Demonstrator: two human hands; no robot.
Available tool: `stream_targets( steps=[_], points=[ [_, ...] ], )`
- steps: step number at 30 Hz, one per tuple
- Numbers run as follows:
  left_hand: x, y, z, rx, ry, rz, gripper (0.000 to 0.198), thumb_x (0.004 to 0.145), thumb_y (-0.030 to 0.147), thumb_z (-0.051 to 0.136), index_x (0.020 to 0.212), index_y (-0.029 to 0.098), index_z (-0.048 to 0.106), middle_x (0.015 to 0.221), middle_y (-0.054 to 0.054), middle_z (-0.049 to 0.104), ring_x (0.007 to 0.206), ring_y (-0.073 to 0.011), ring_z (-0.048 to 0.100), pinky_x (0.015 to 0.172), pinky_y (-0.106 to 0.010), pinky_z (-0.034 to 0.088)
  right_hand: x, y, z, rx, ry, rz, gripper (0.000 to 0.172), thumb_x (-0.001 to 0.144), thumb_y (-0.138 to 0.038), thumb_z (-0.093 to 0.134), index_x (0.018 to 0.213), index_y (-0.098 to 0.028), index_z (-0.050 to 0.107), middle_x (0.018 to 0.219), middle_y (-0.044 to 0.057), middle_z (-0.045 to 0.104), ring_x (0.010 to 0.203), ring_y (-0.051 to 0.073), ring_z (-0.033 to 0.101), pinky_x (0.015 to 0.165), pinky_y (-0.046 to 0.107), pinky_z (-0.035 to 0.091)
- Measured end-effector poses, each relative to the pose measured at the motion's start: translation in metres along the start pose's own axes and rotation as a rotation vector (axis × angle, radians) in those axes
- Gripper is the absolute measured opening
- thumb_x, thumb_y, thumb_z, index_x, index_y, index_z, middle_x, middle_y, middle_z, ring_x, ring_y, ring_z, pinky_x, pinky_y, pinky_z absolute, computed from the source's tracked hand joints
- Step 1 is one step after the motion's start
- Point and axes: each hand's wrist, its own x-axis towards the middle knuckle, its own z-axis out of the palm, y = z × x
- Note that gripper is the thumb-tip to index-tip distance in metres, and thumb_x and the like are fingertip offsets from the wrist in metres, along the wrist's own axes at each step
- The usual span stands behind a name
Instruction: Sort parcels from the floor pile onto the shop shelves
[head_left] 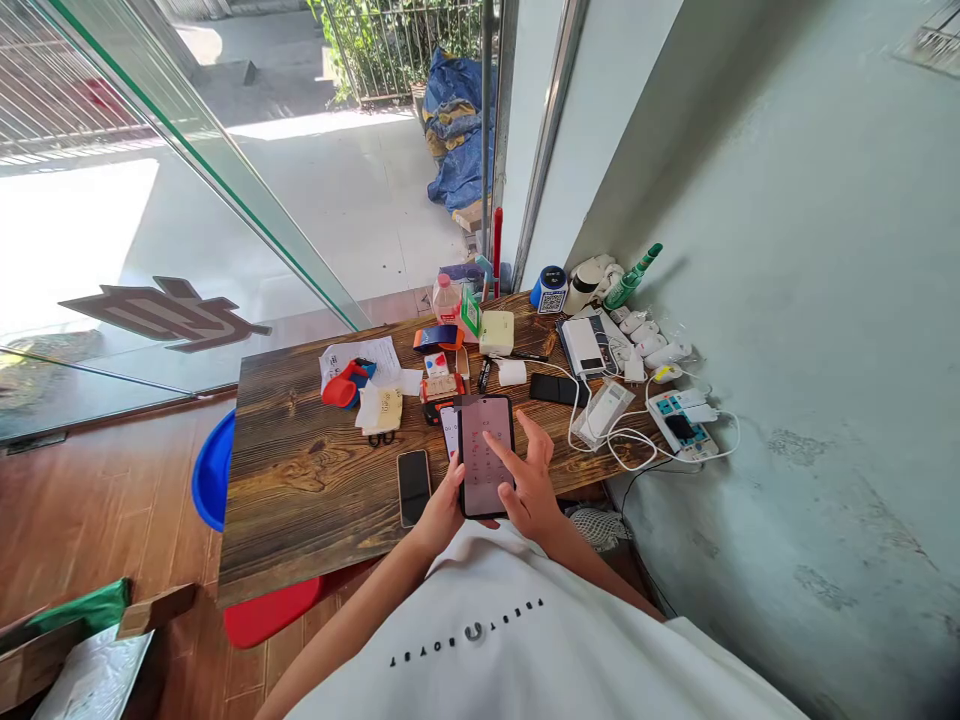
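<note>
My left hand (442, 508) is closed around the left edge of a smartphone (477, 490), whose lit screen shows a pale pinkish keypad-like page. Over that screen, my right hand (535, 492) has its index finger stretched out, the tip at or just above the glass; I cannot tell whether it touches. Its fingers are apart and hold nothing. Another phone with a white screen (449, 425) shows partly behind the held one. Left of my left hand, a dark-screened phone (414, 482) lies flat on the wooden table (300, 520).
Chargers and white cables (634, 450) crowd the table's right side by the wall. Tape dispensers (349, 385), a paper roll (512, 373), a pink-capped bottle (446, 298) and a black phone-like slab (559, 389) lie farther back. A glass door (225, 180) stands beyond; a red stool (274, 608) sits below.
</note>
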Motion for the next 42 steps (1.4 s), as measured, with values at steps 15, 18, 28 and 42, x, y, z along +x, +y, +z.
stream_targets(
  steps=[15,18,28,42],
  points=[
    [0.002,-0.007,-0.004,-0.054,-0.072,0.018,0.081,0.088,0.067,0.055,0.157,0.033,0.03,0.15,-0.013,0.051,0.11,-0.035,0.065,0.057,-0.035,0.063,0.026,0.011,-0.008,0.304,0.122,0.116,0.081,0.093,-0.079,0.011,0.149,-0.034,0.047,0.158,0.005,0.032,0.147,0.032,0.028,0.121,0.057,0.03],
    [-0.001,-0.005,-0.002,-0.059,-0.057,0.014,0.076,0.09,0.067,0.052,0.156,0.033,0.034,0.151,-0.012,0.05,0.113,-0.0364,0.063,0.066,-0.042,0.065,0.022,0.011,-0.007,0.345,0.128,0.089,0.078,0.093,-0.078,0.013,0.14,-0.036,0.058,0.157,0.002,0.033,0.145,0.033,0.031,0.118,0.057,0.034],
    [-0.004,-0.004,-0.002,-0.064,-0.048,-0.003,0.077,0.089,0.069,0.051,0.156,0.034,0.035,0.148,-0.013,0.052,0.113,-0.0397,0.061,0.071,-0.049,0.064,0.002,0.018,-0.001,0.25,0.105,0.063,0.075,0.095,-0.075,0.014,0.122,-0.036,0.072,0.163,-0.004,0.026,0.146,0.034,0.028,0.119,0.06,0.029],
    [-0.008,-0.01,-0.006,-0.058,-0.08,0.013,0.072,0.092,0.066,0.047,0.155,0.035,0.034,0.152,-0.012,0.049,0.111,-0.0379,0.062,0.053,-0.034,0.061,-0.004,0.015,0.002,0.258,0.121,-0.005,0.067,0.097,-0.071,0.019,0.108,-0.04,0.077,0.162,-0.008,0.026,0.144,0.034,0.03,0.119,0.063,0.027]
  ],
)
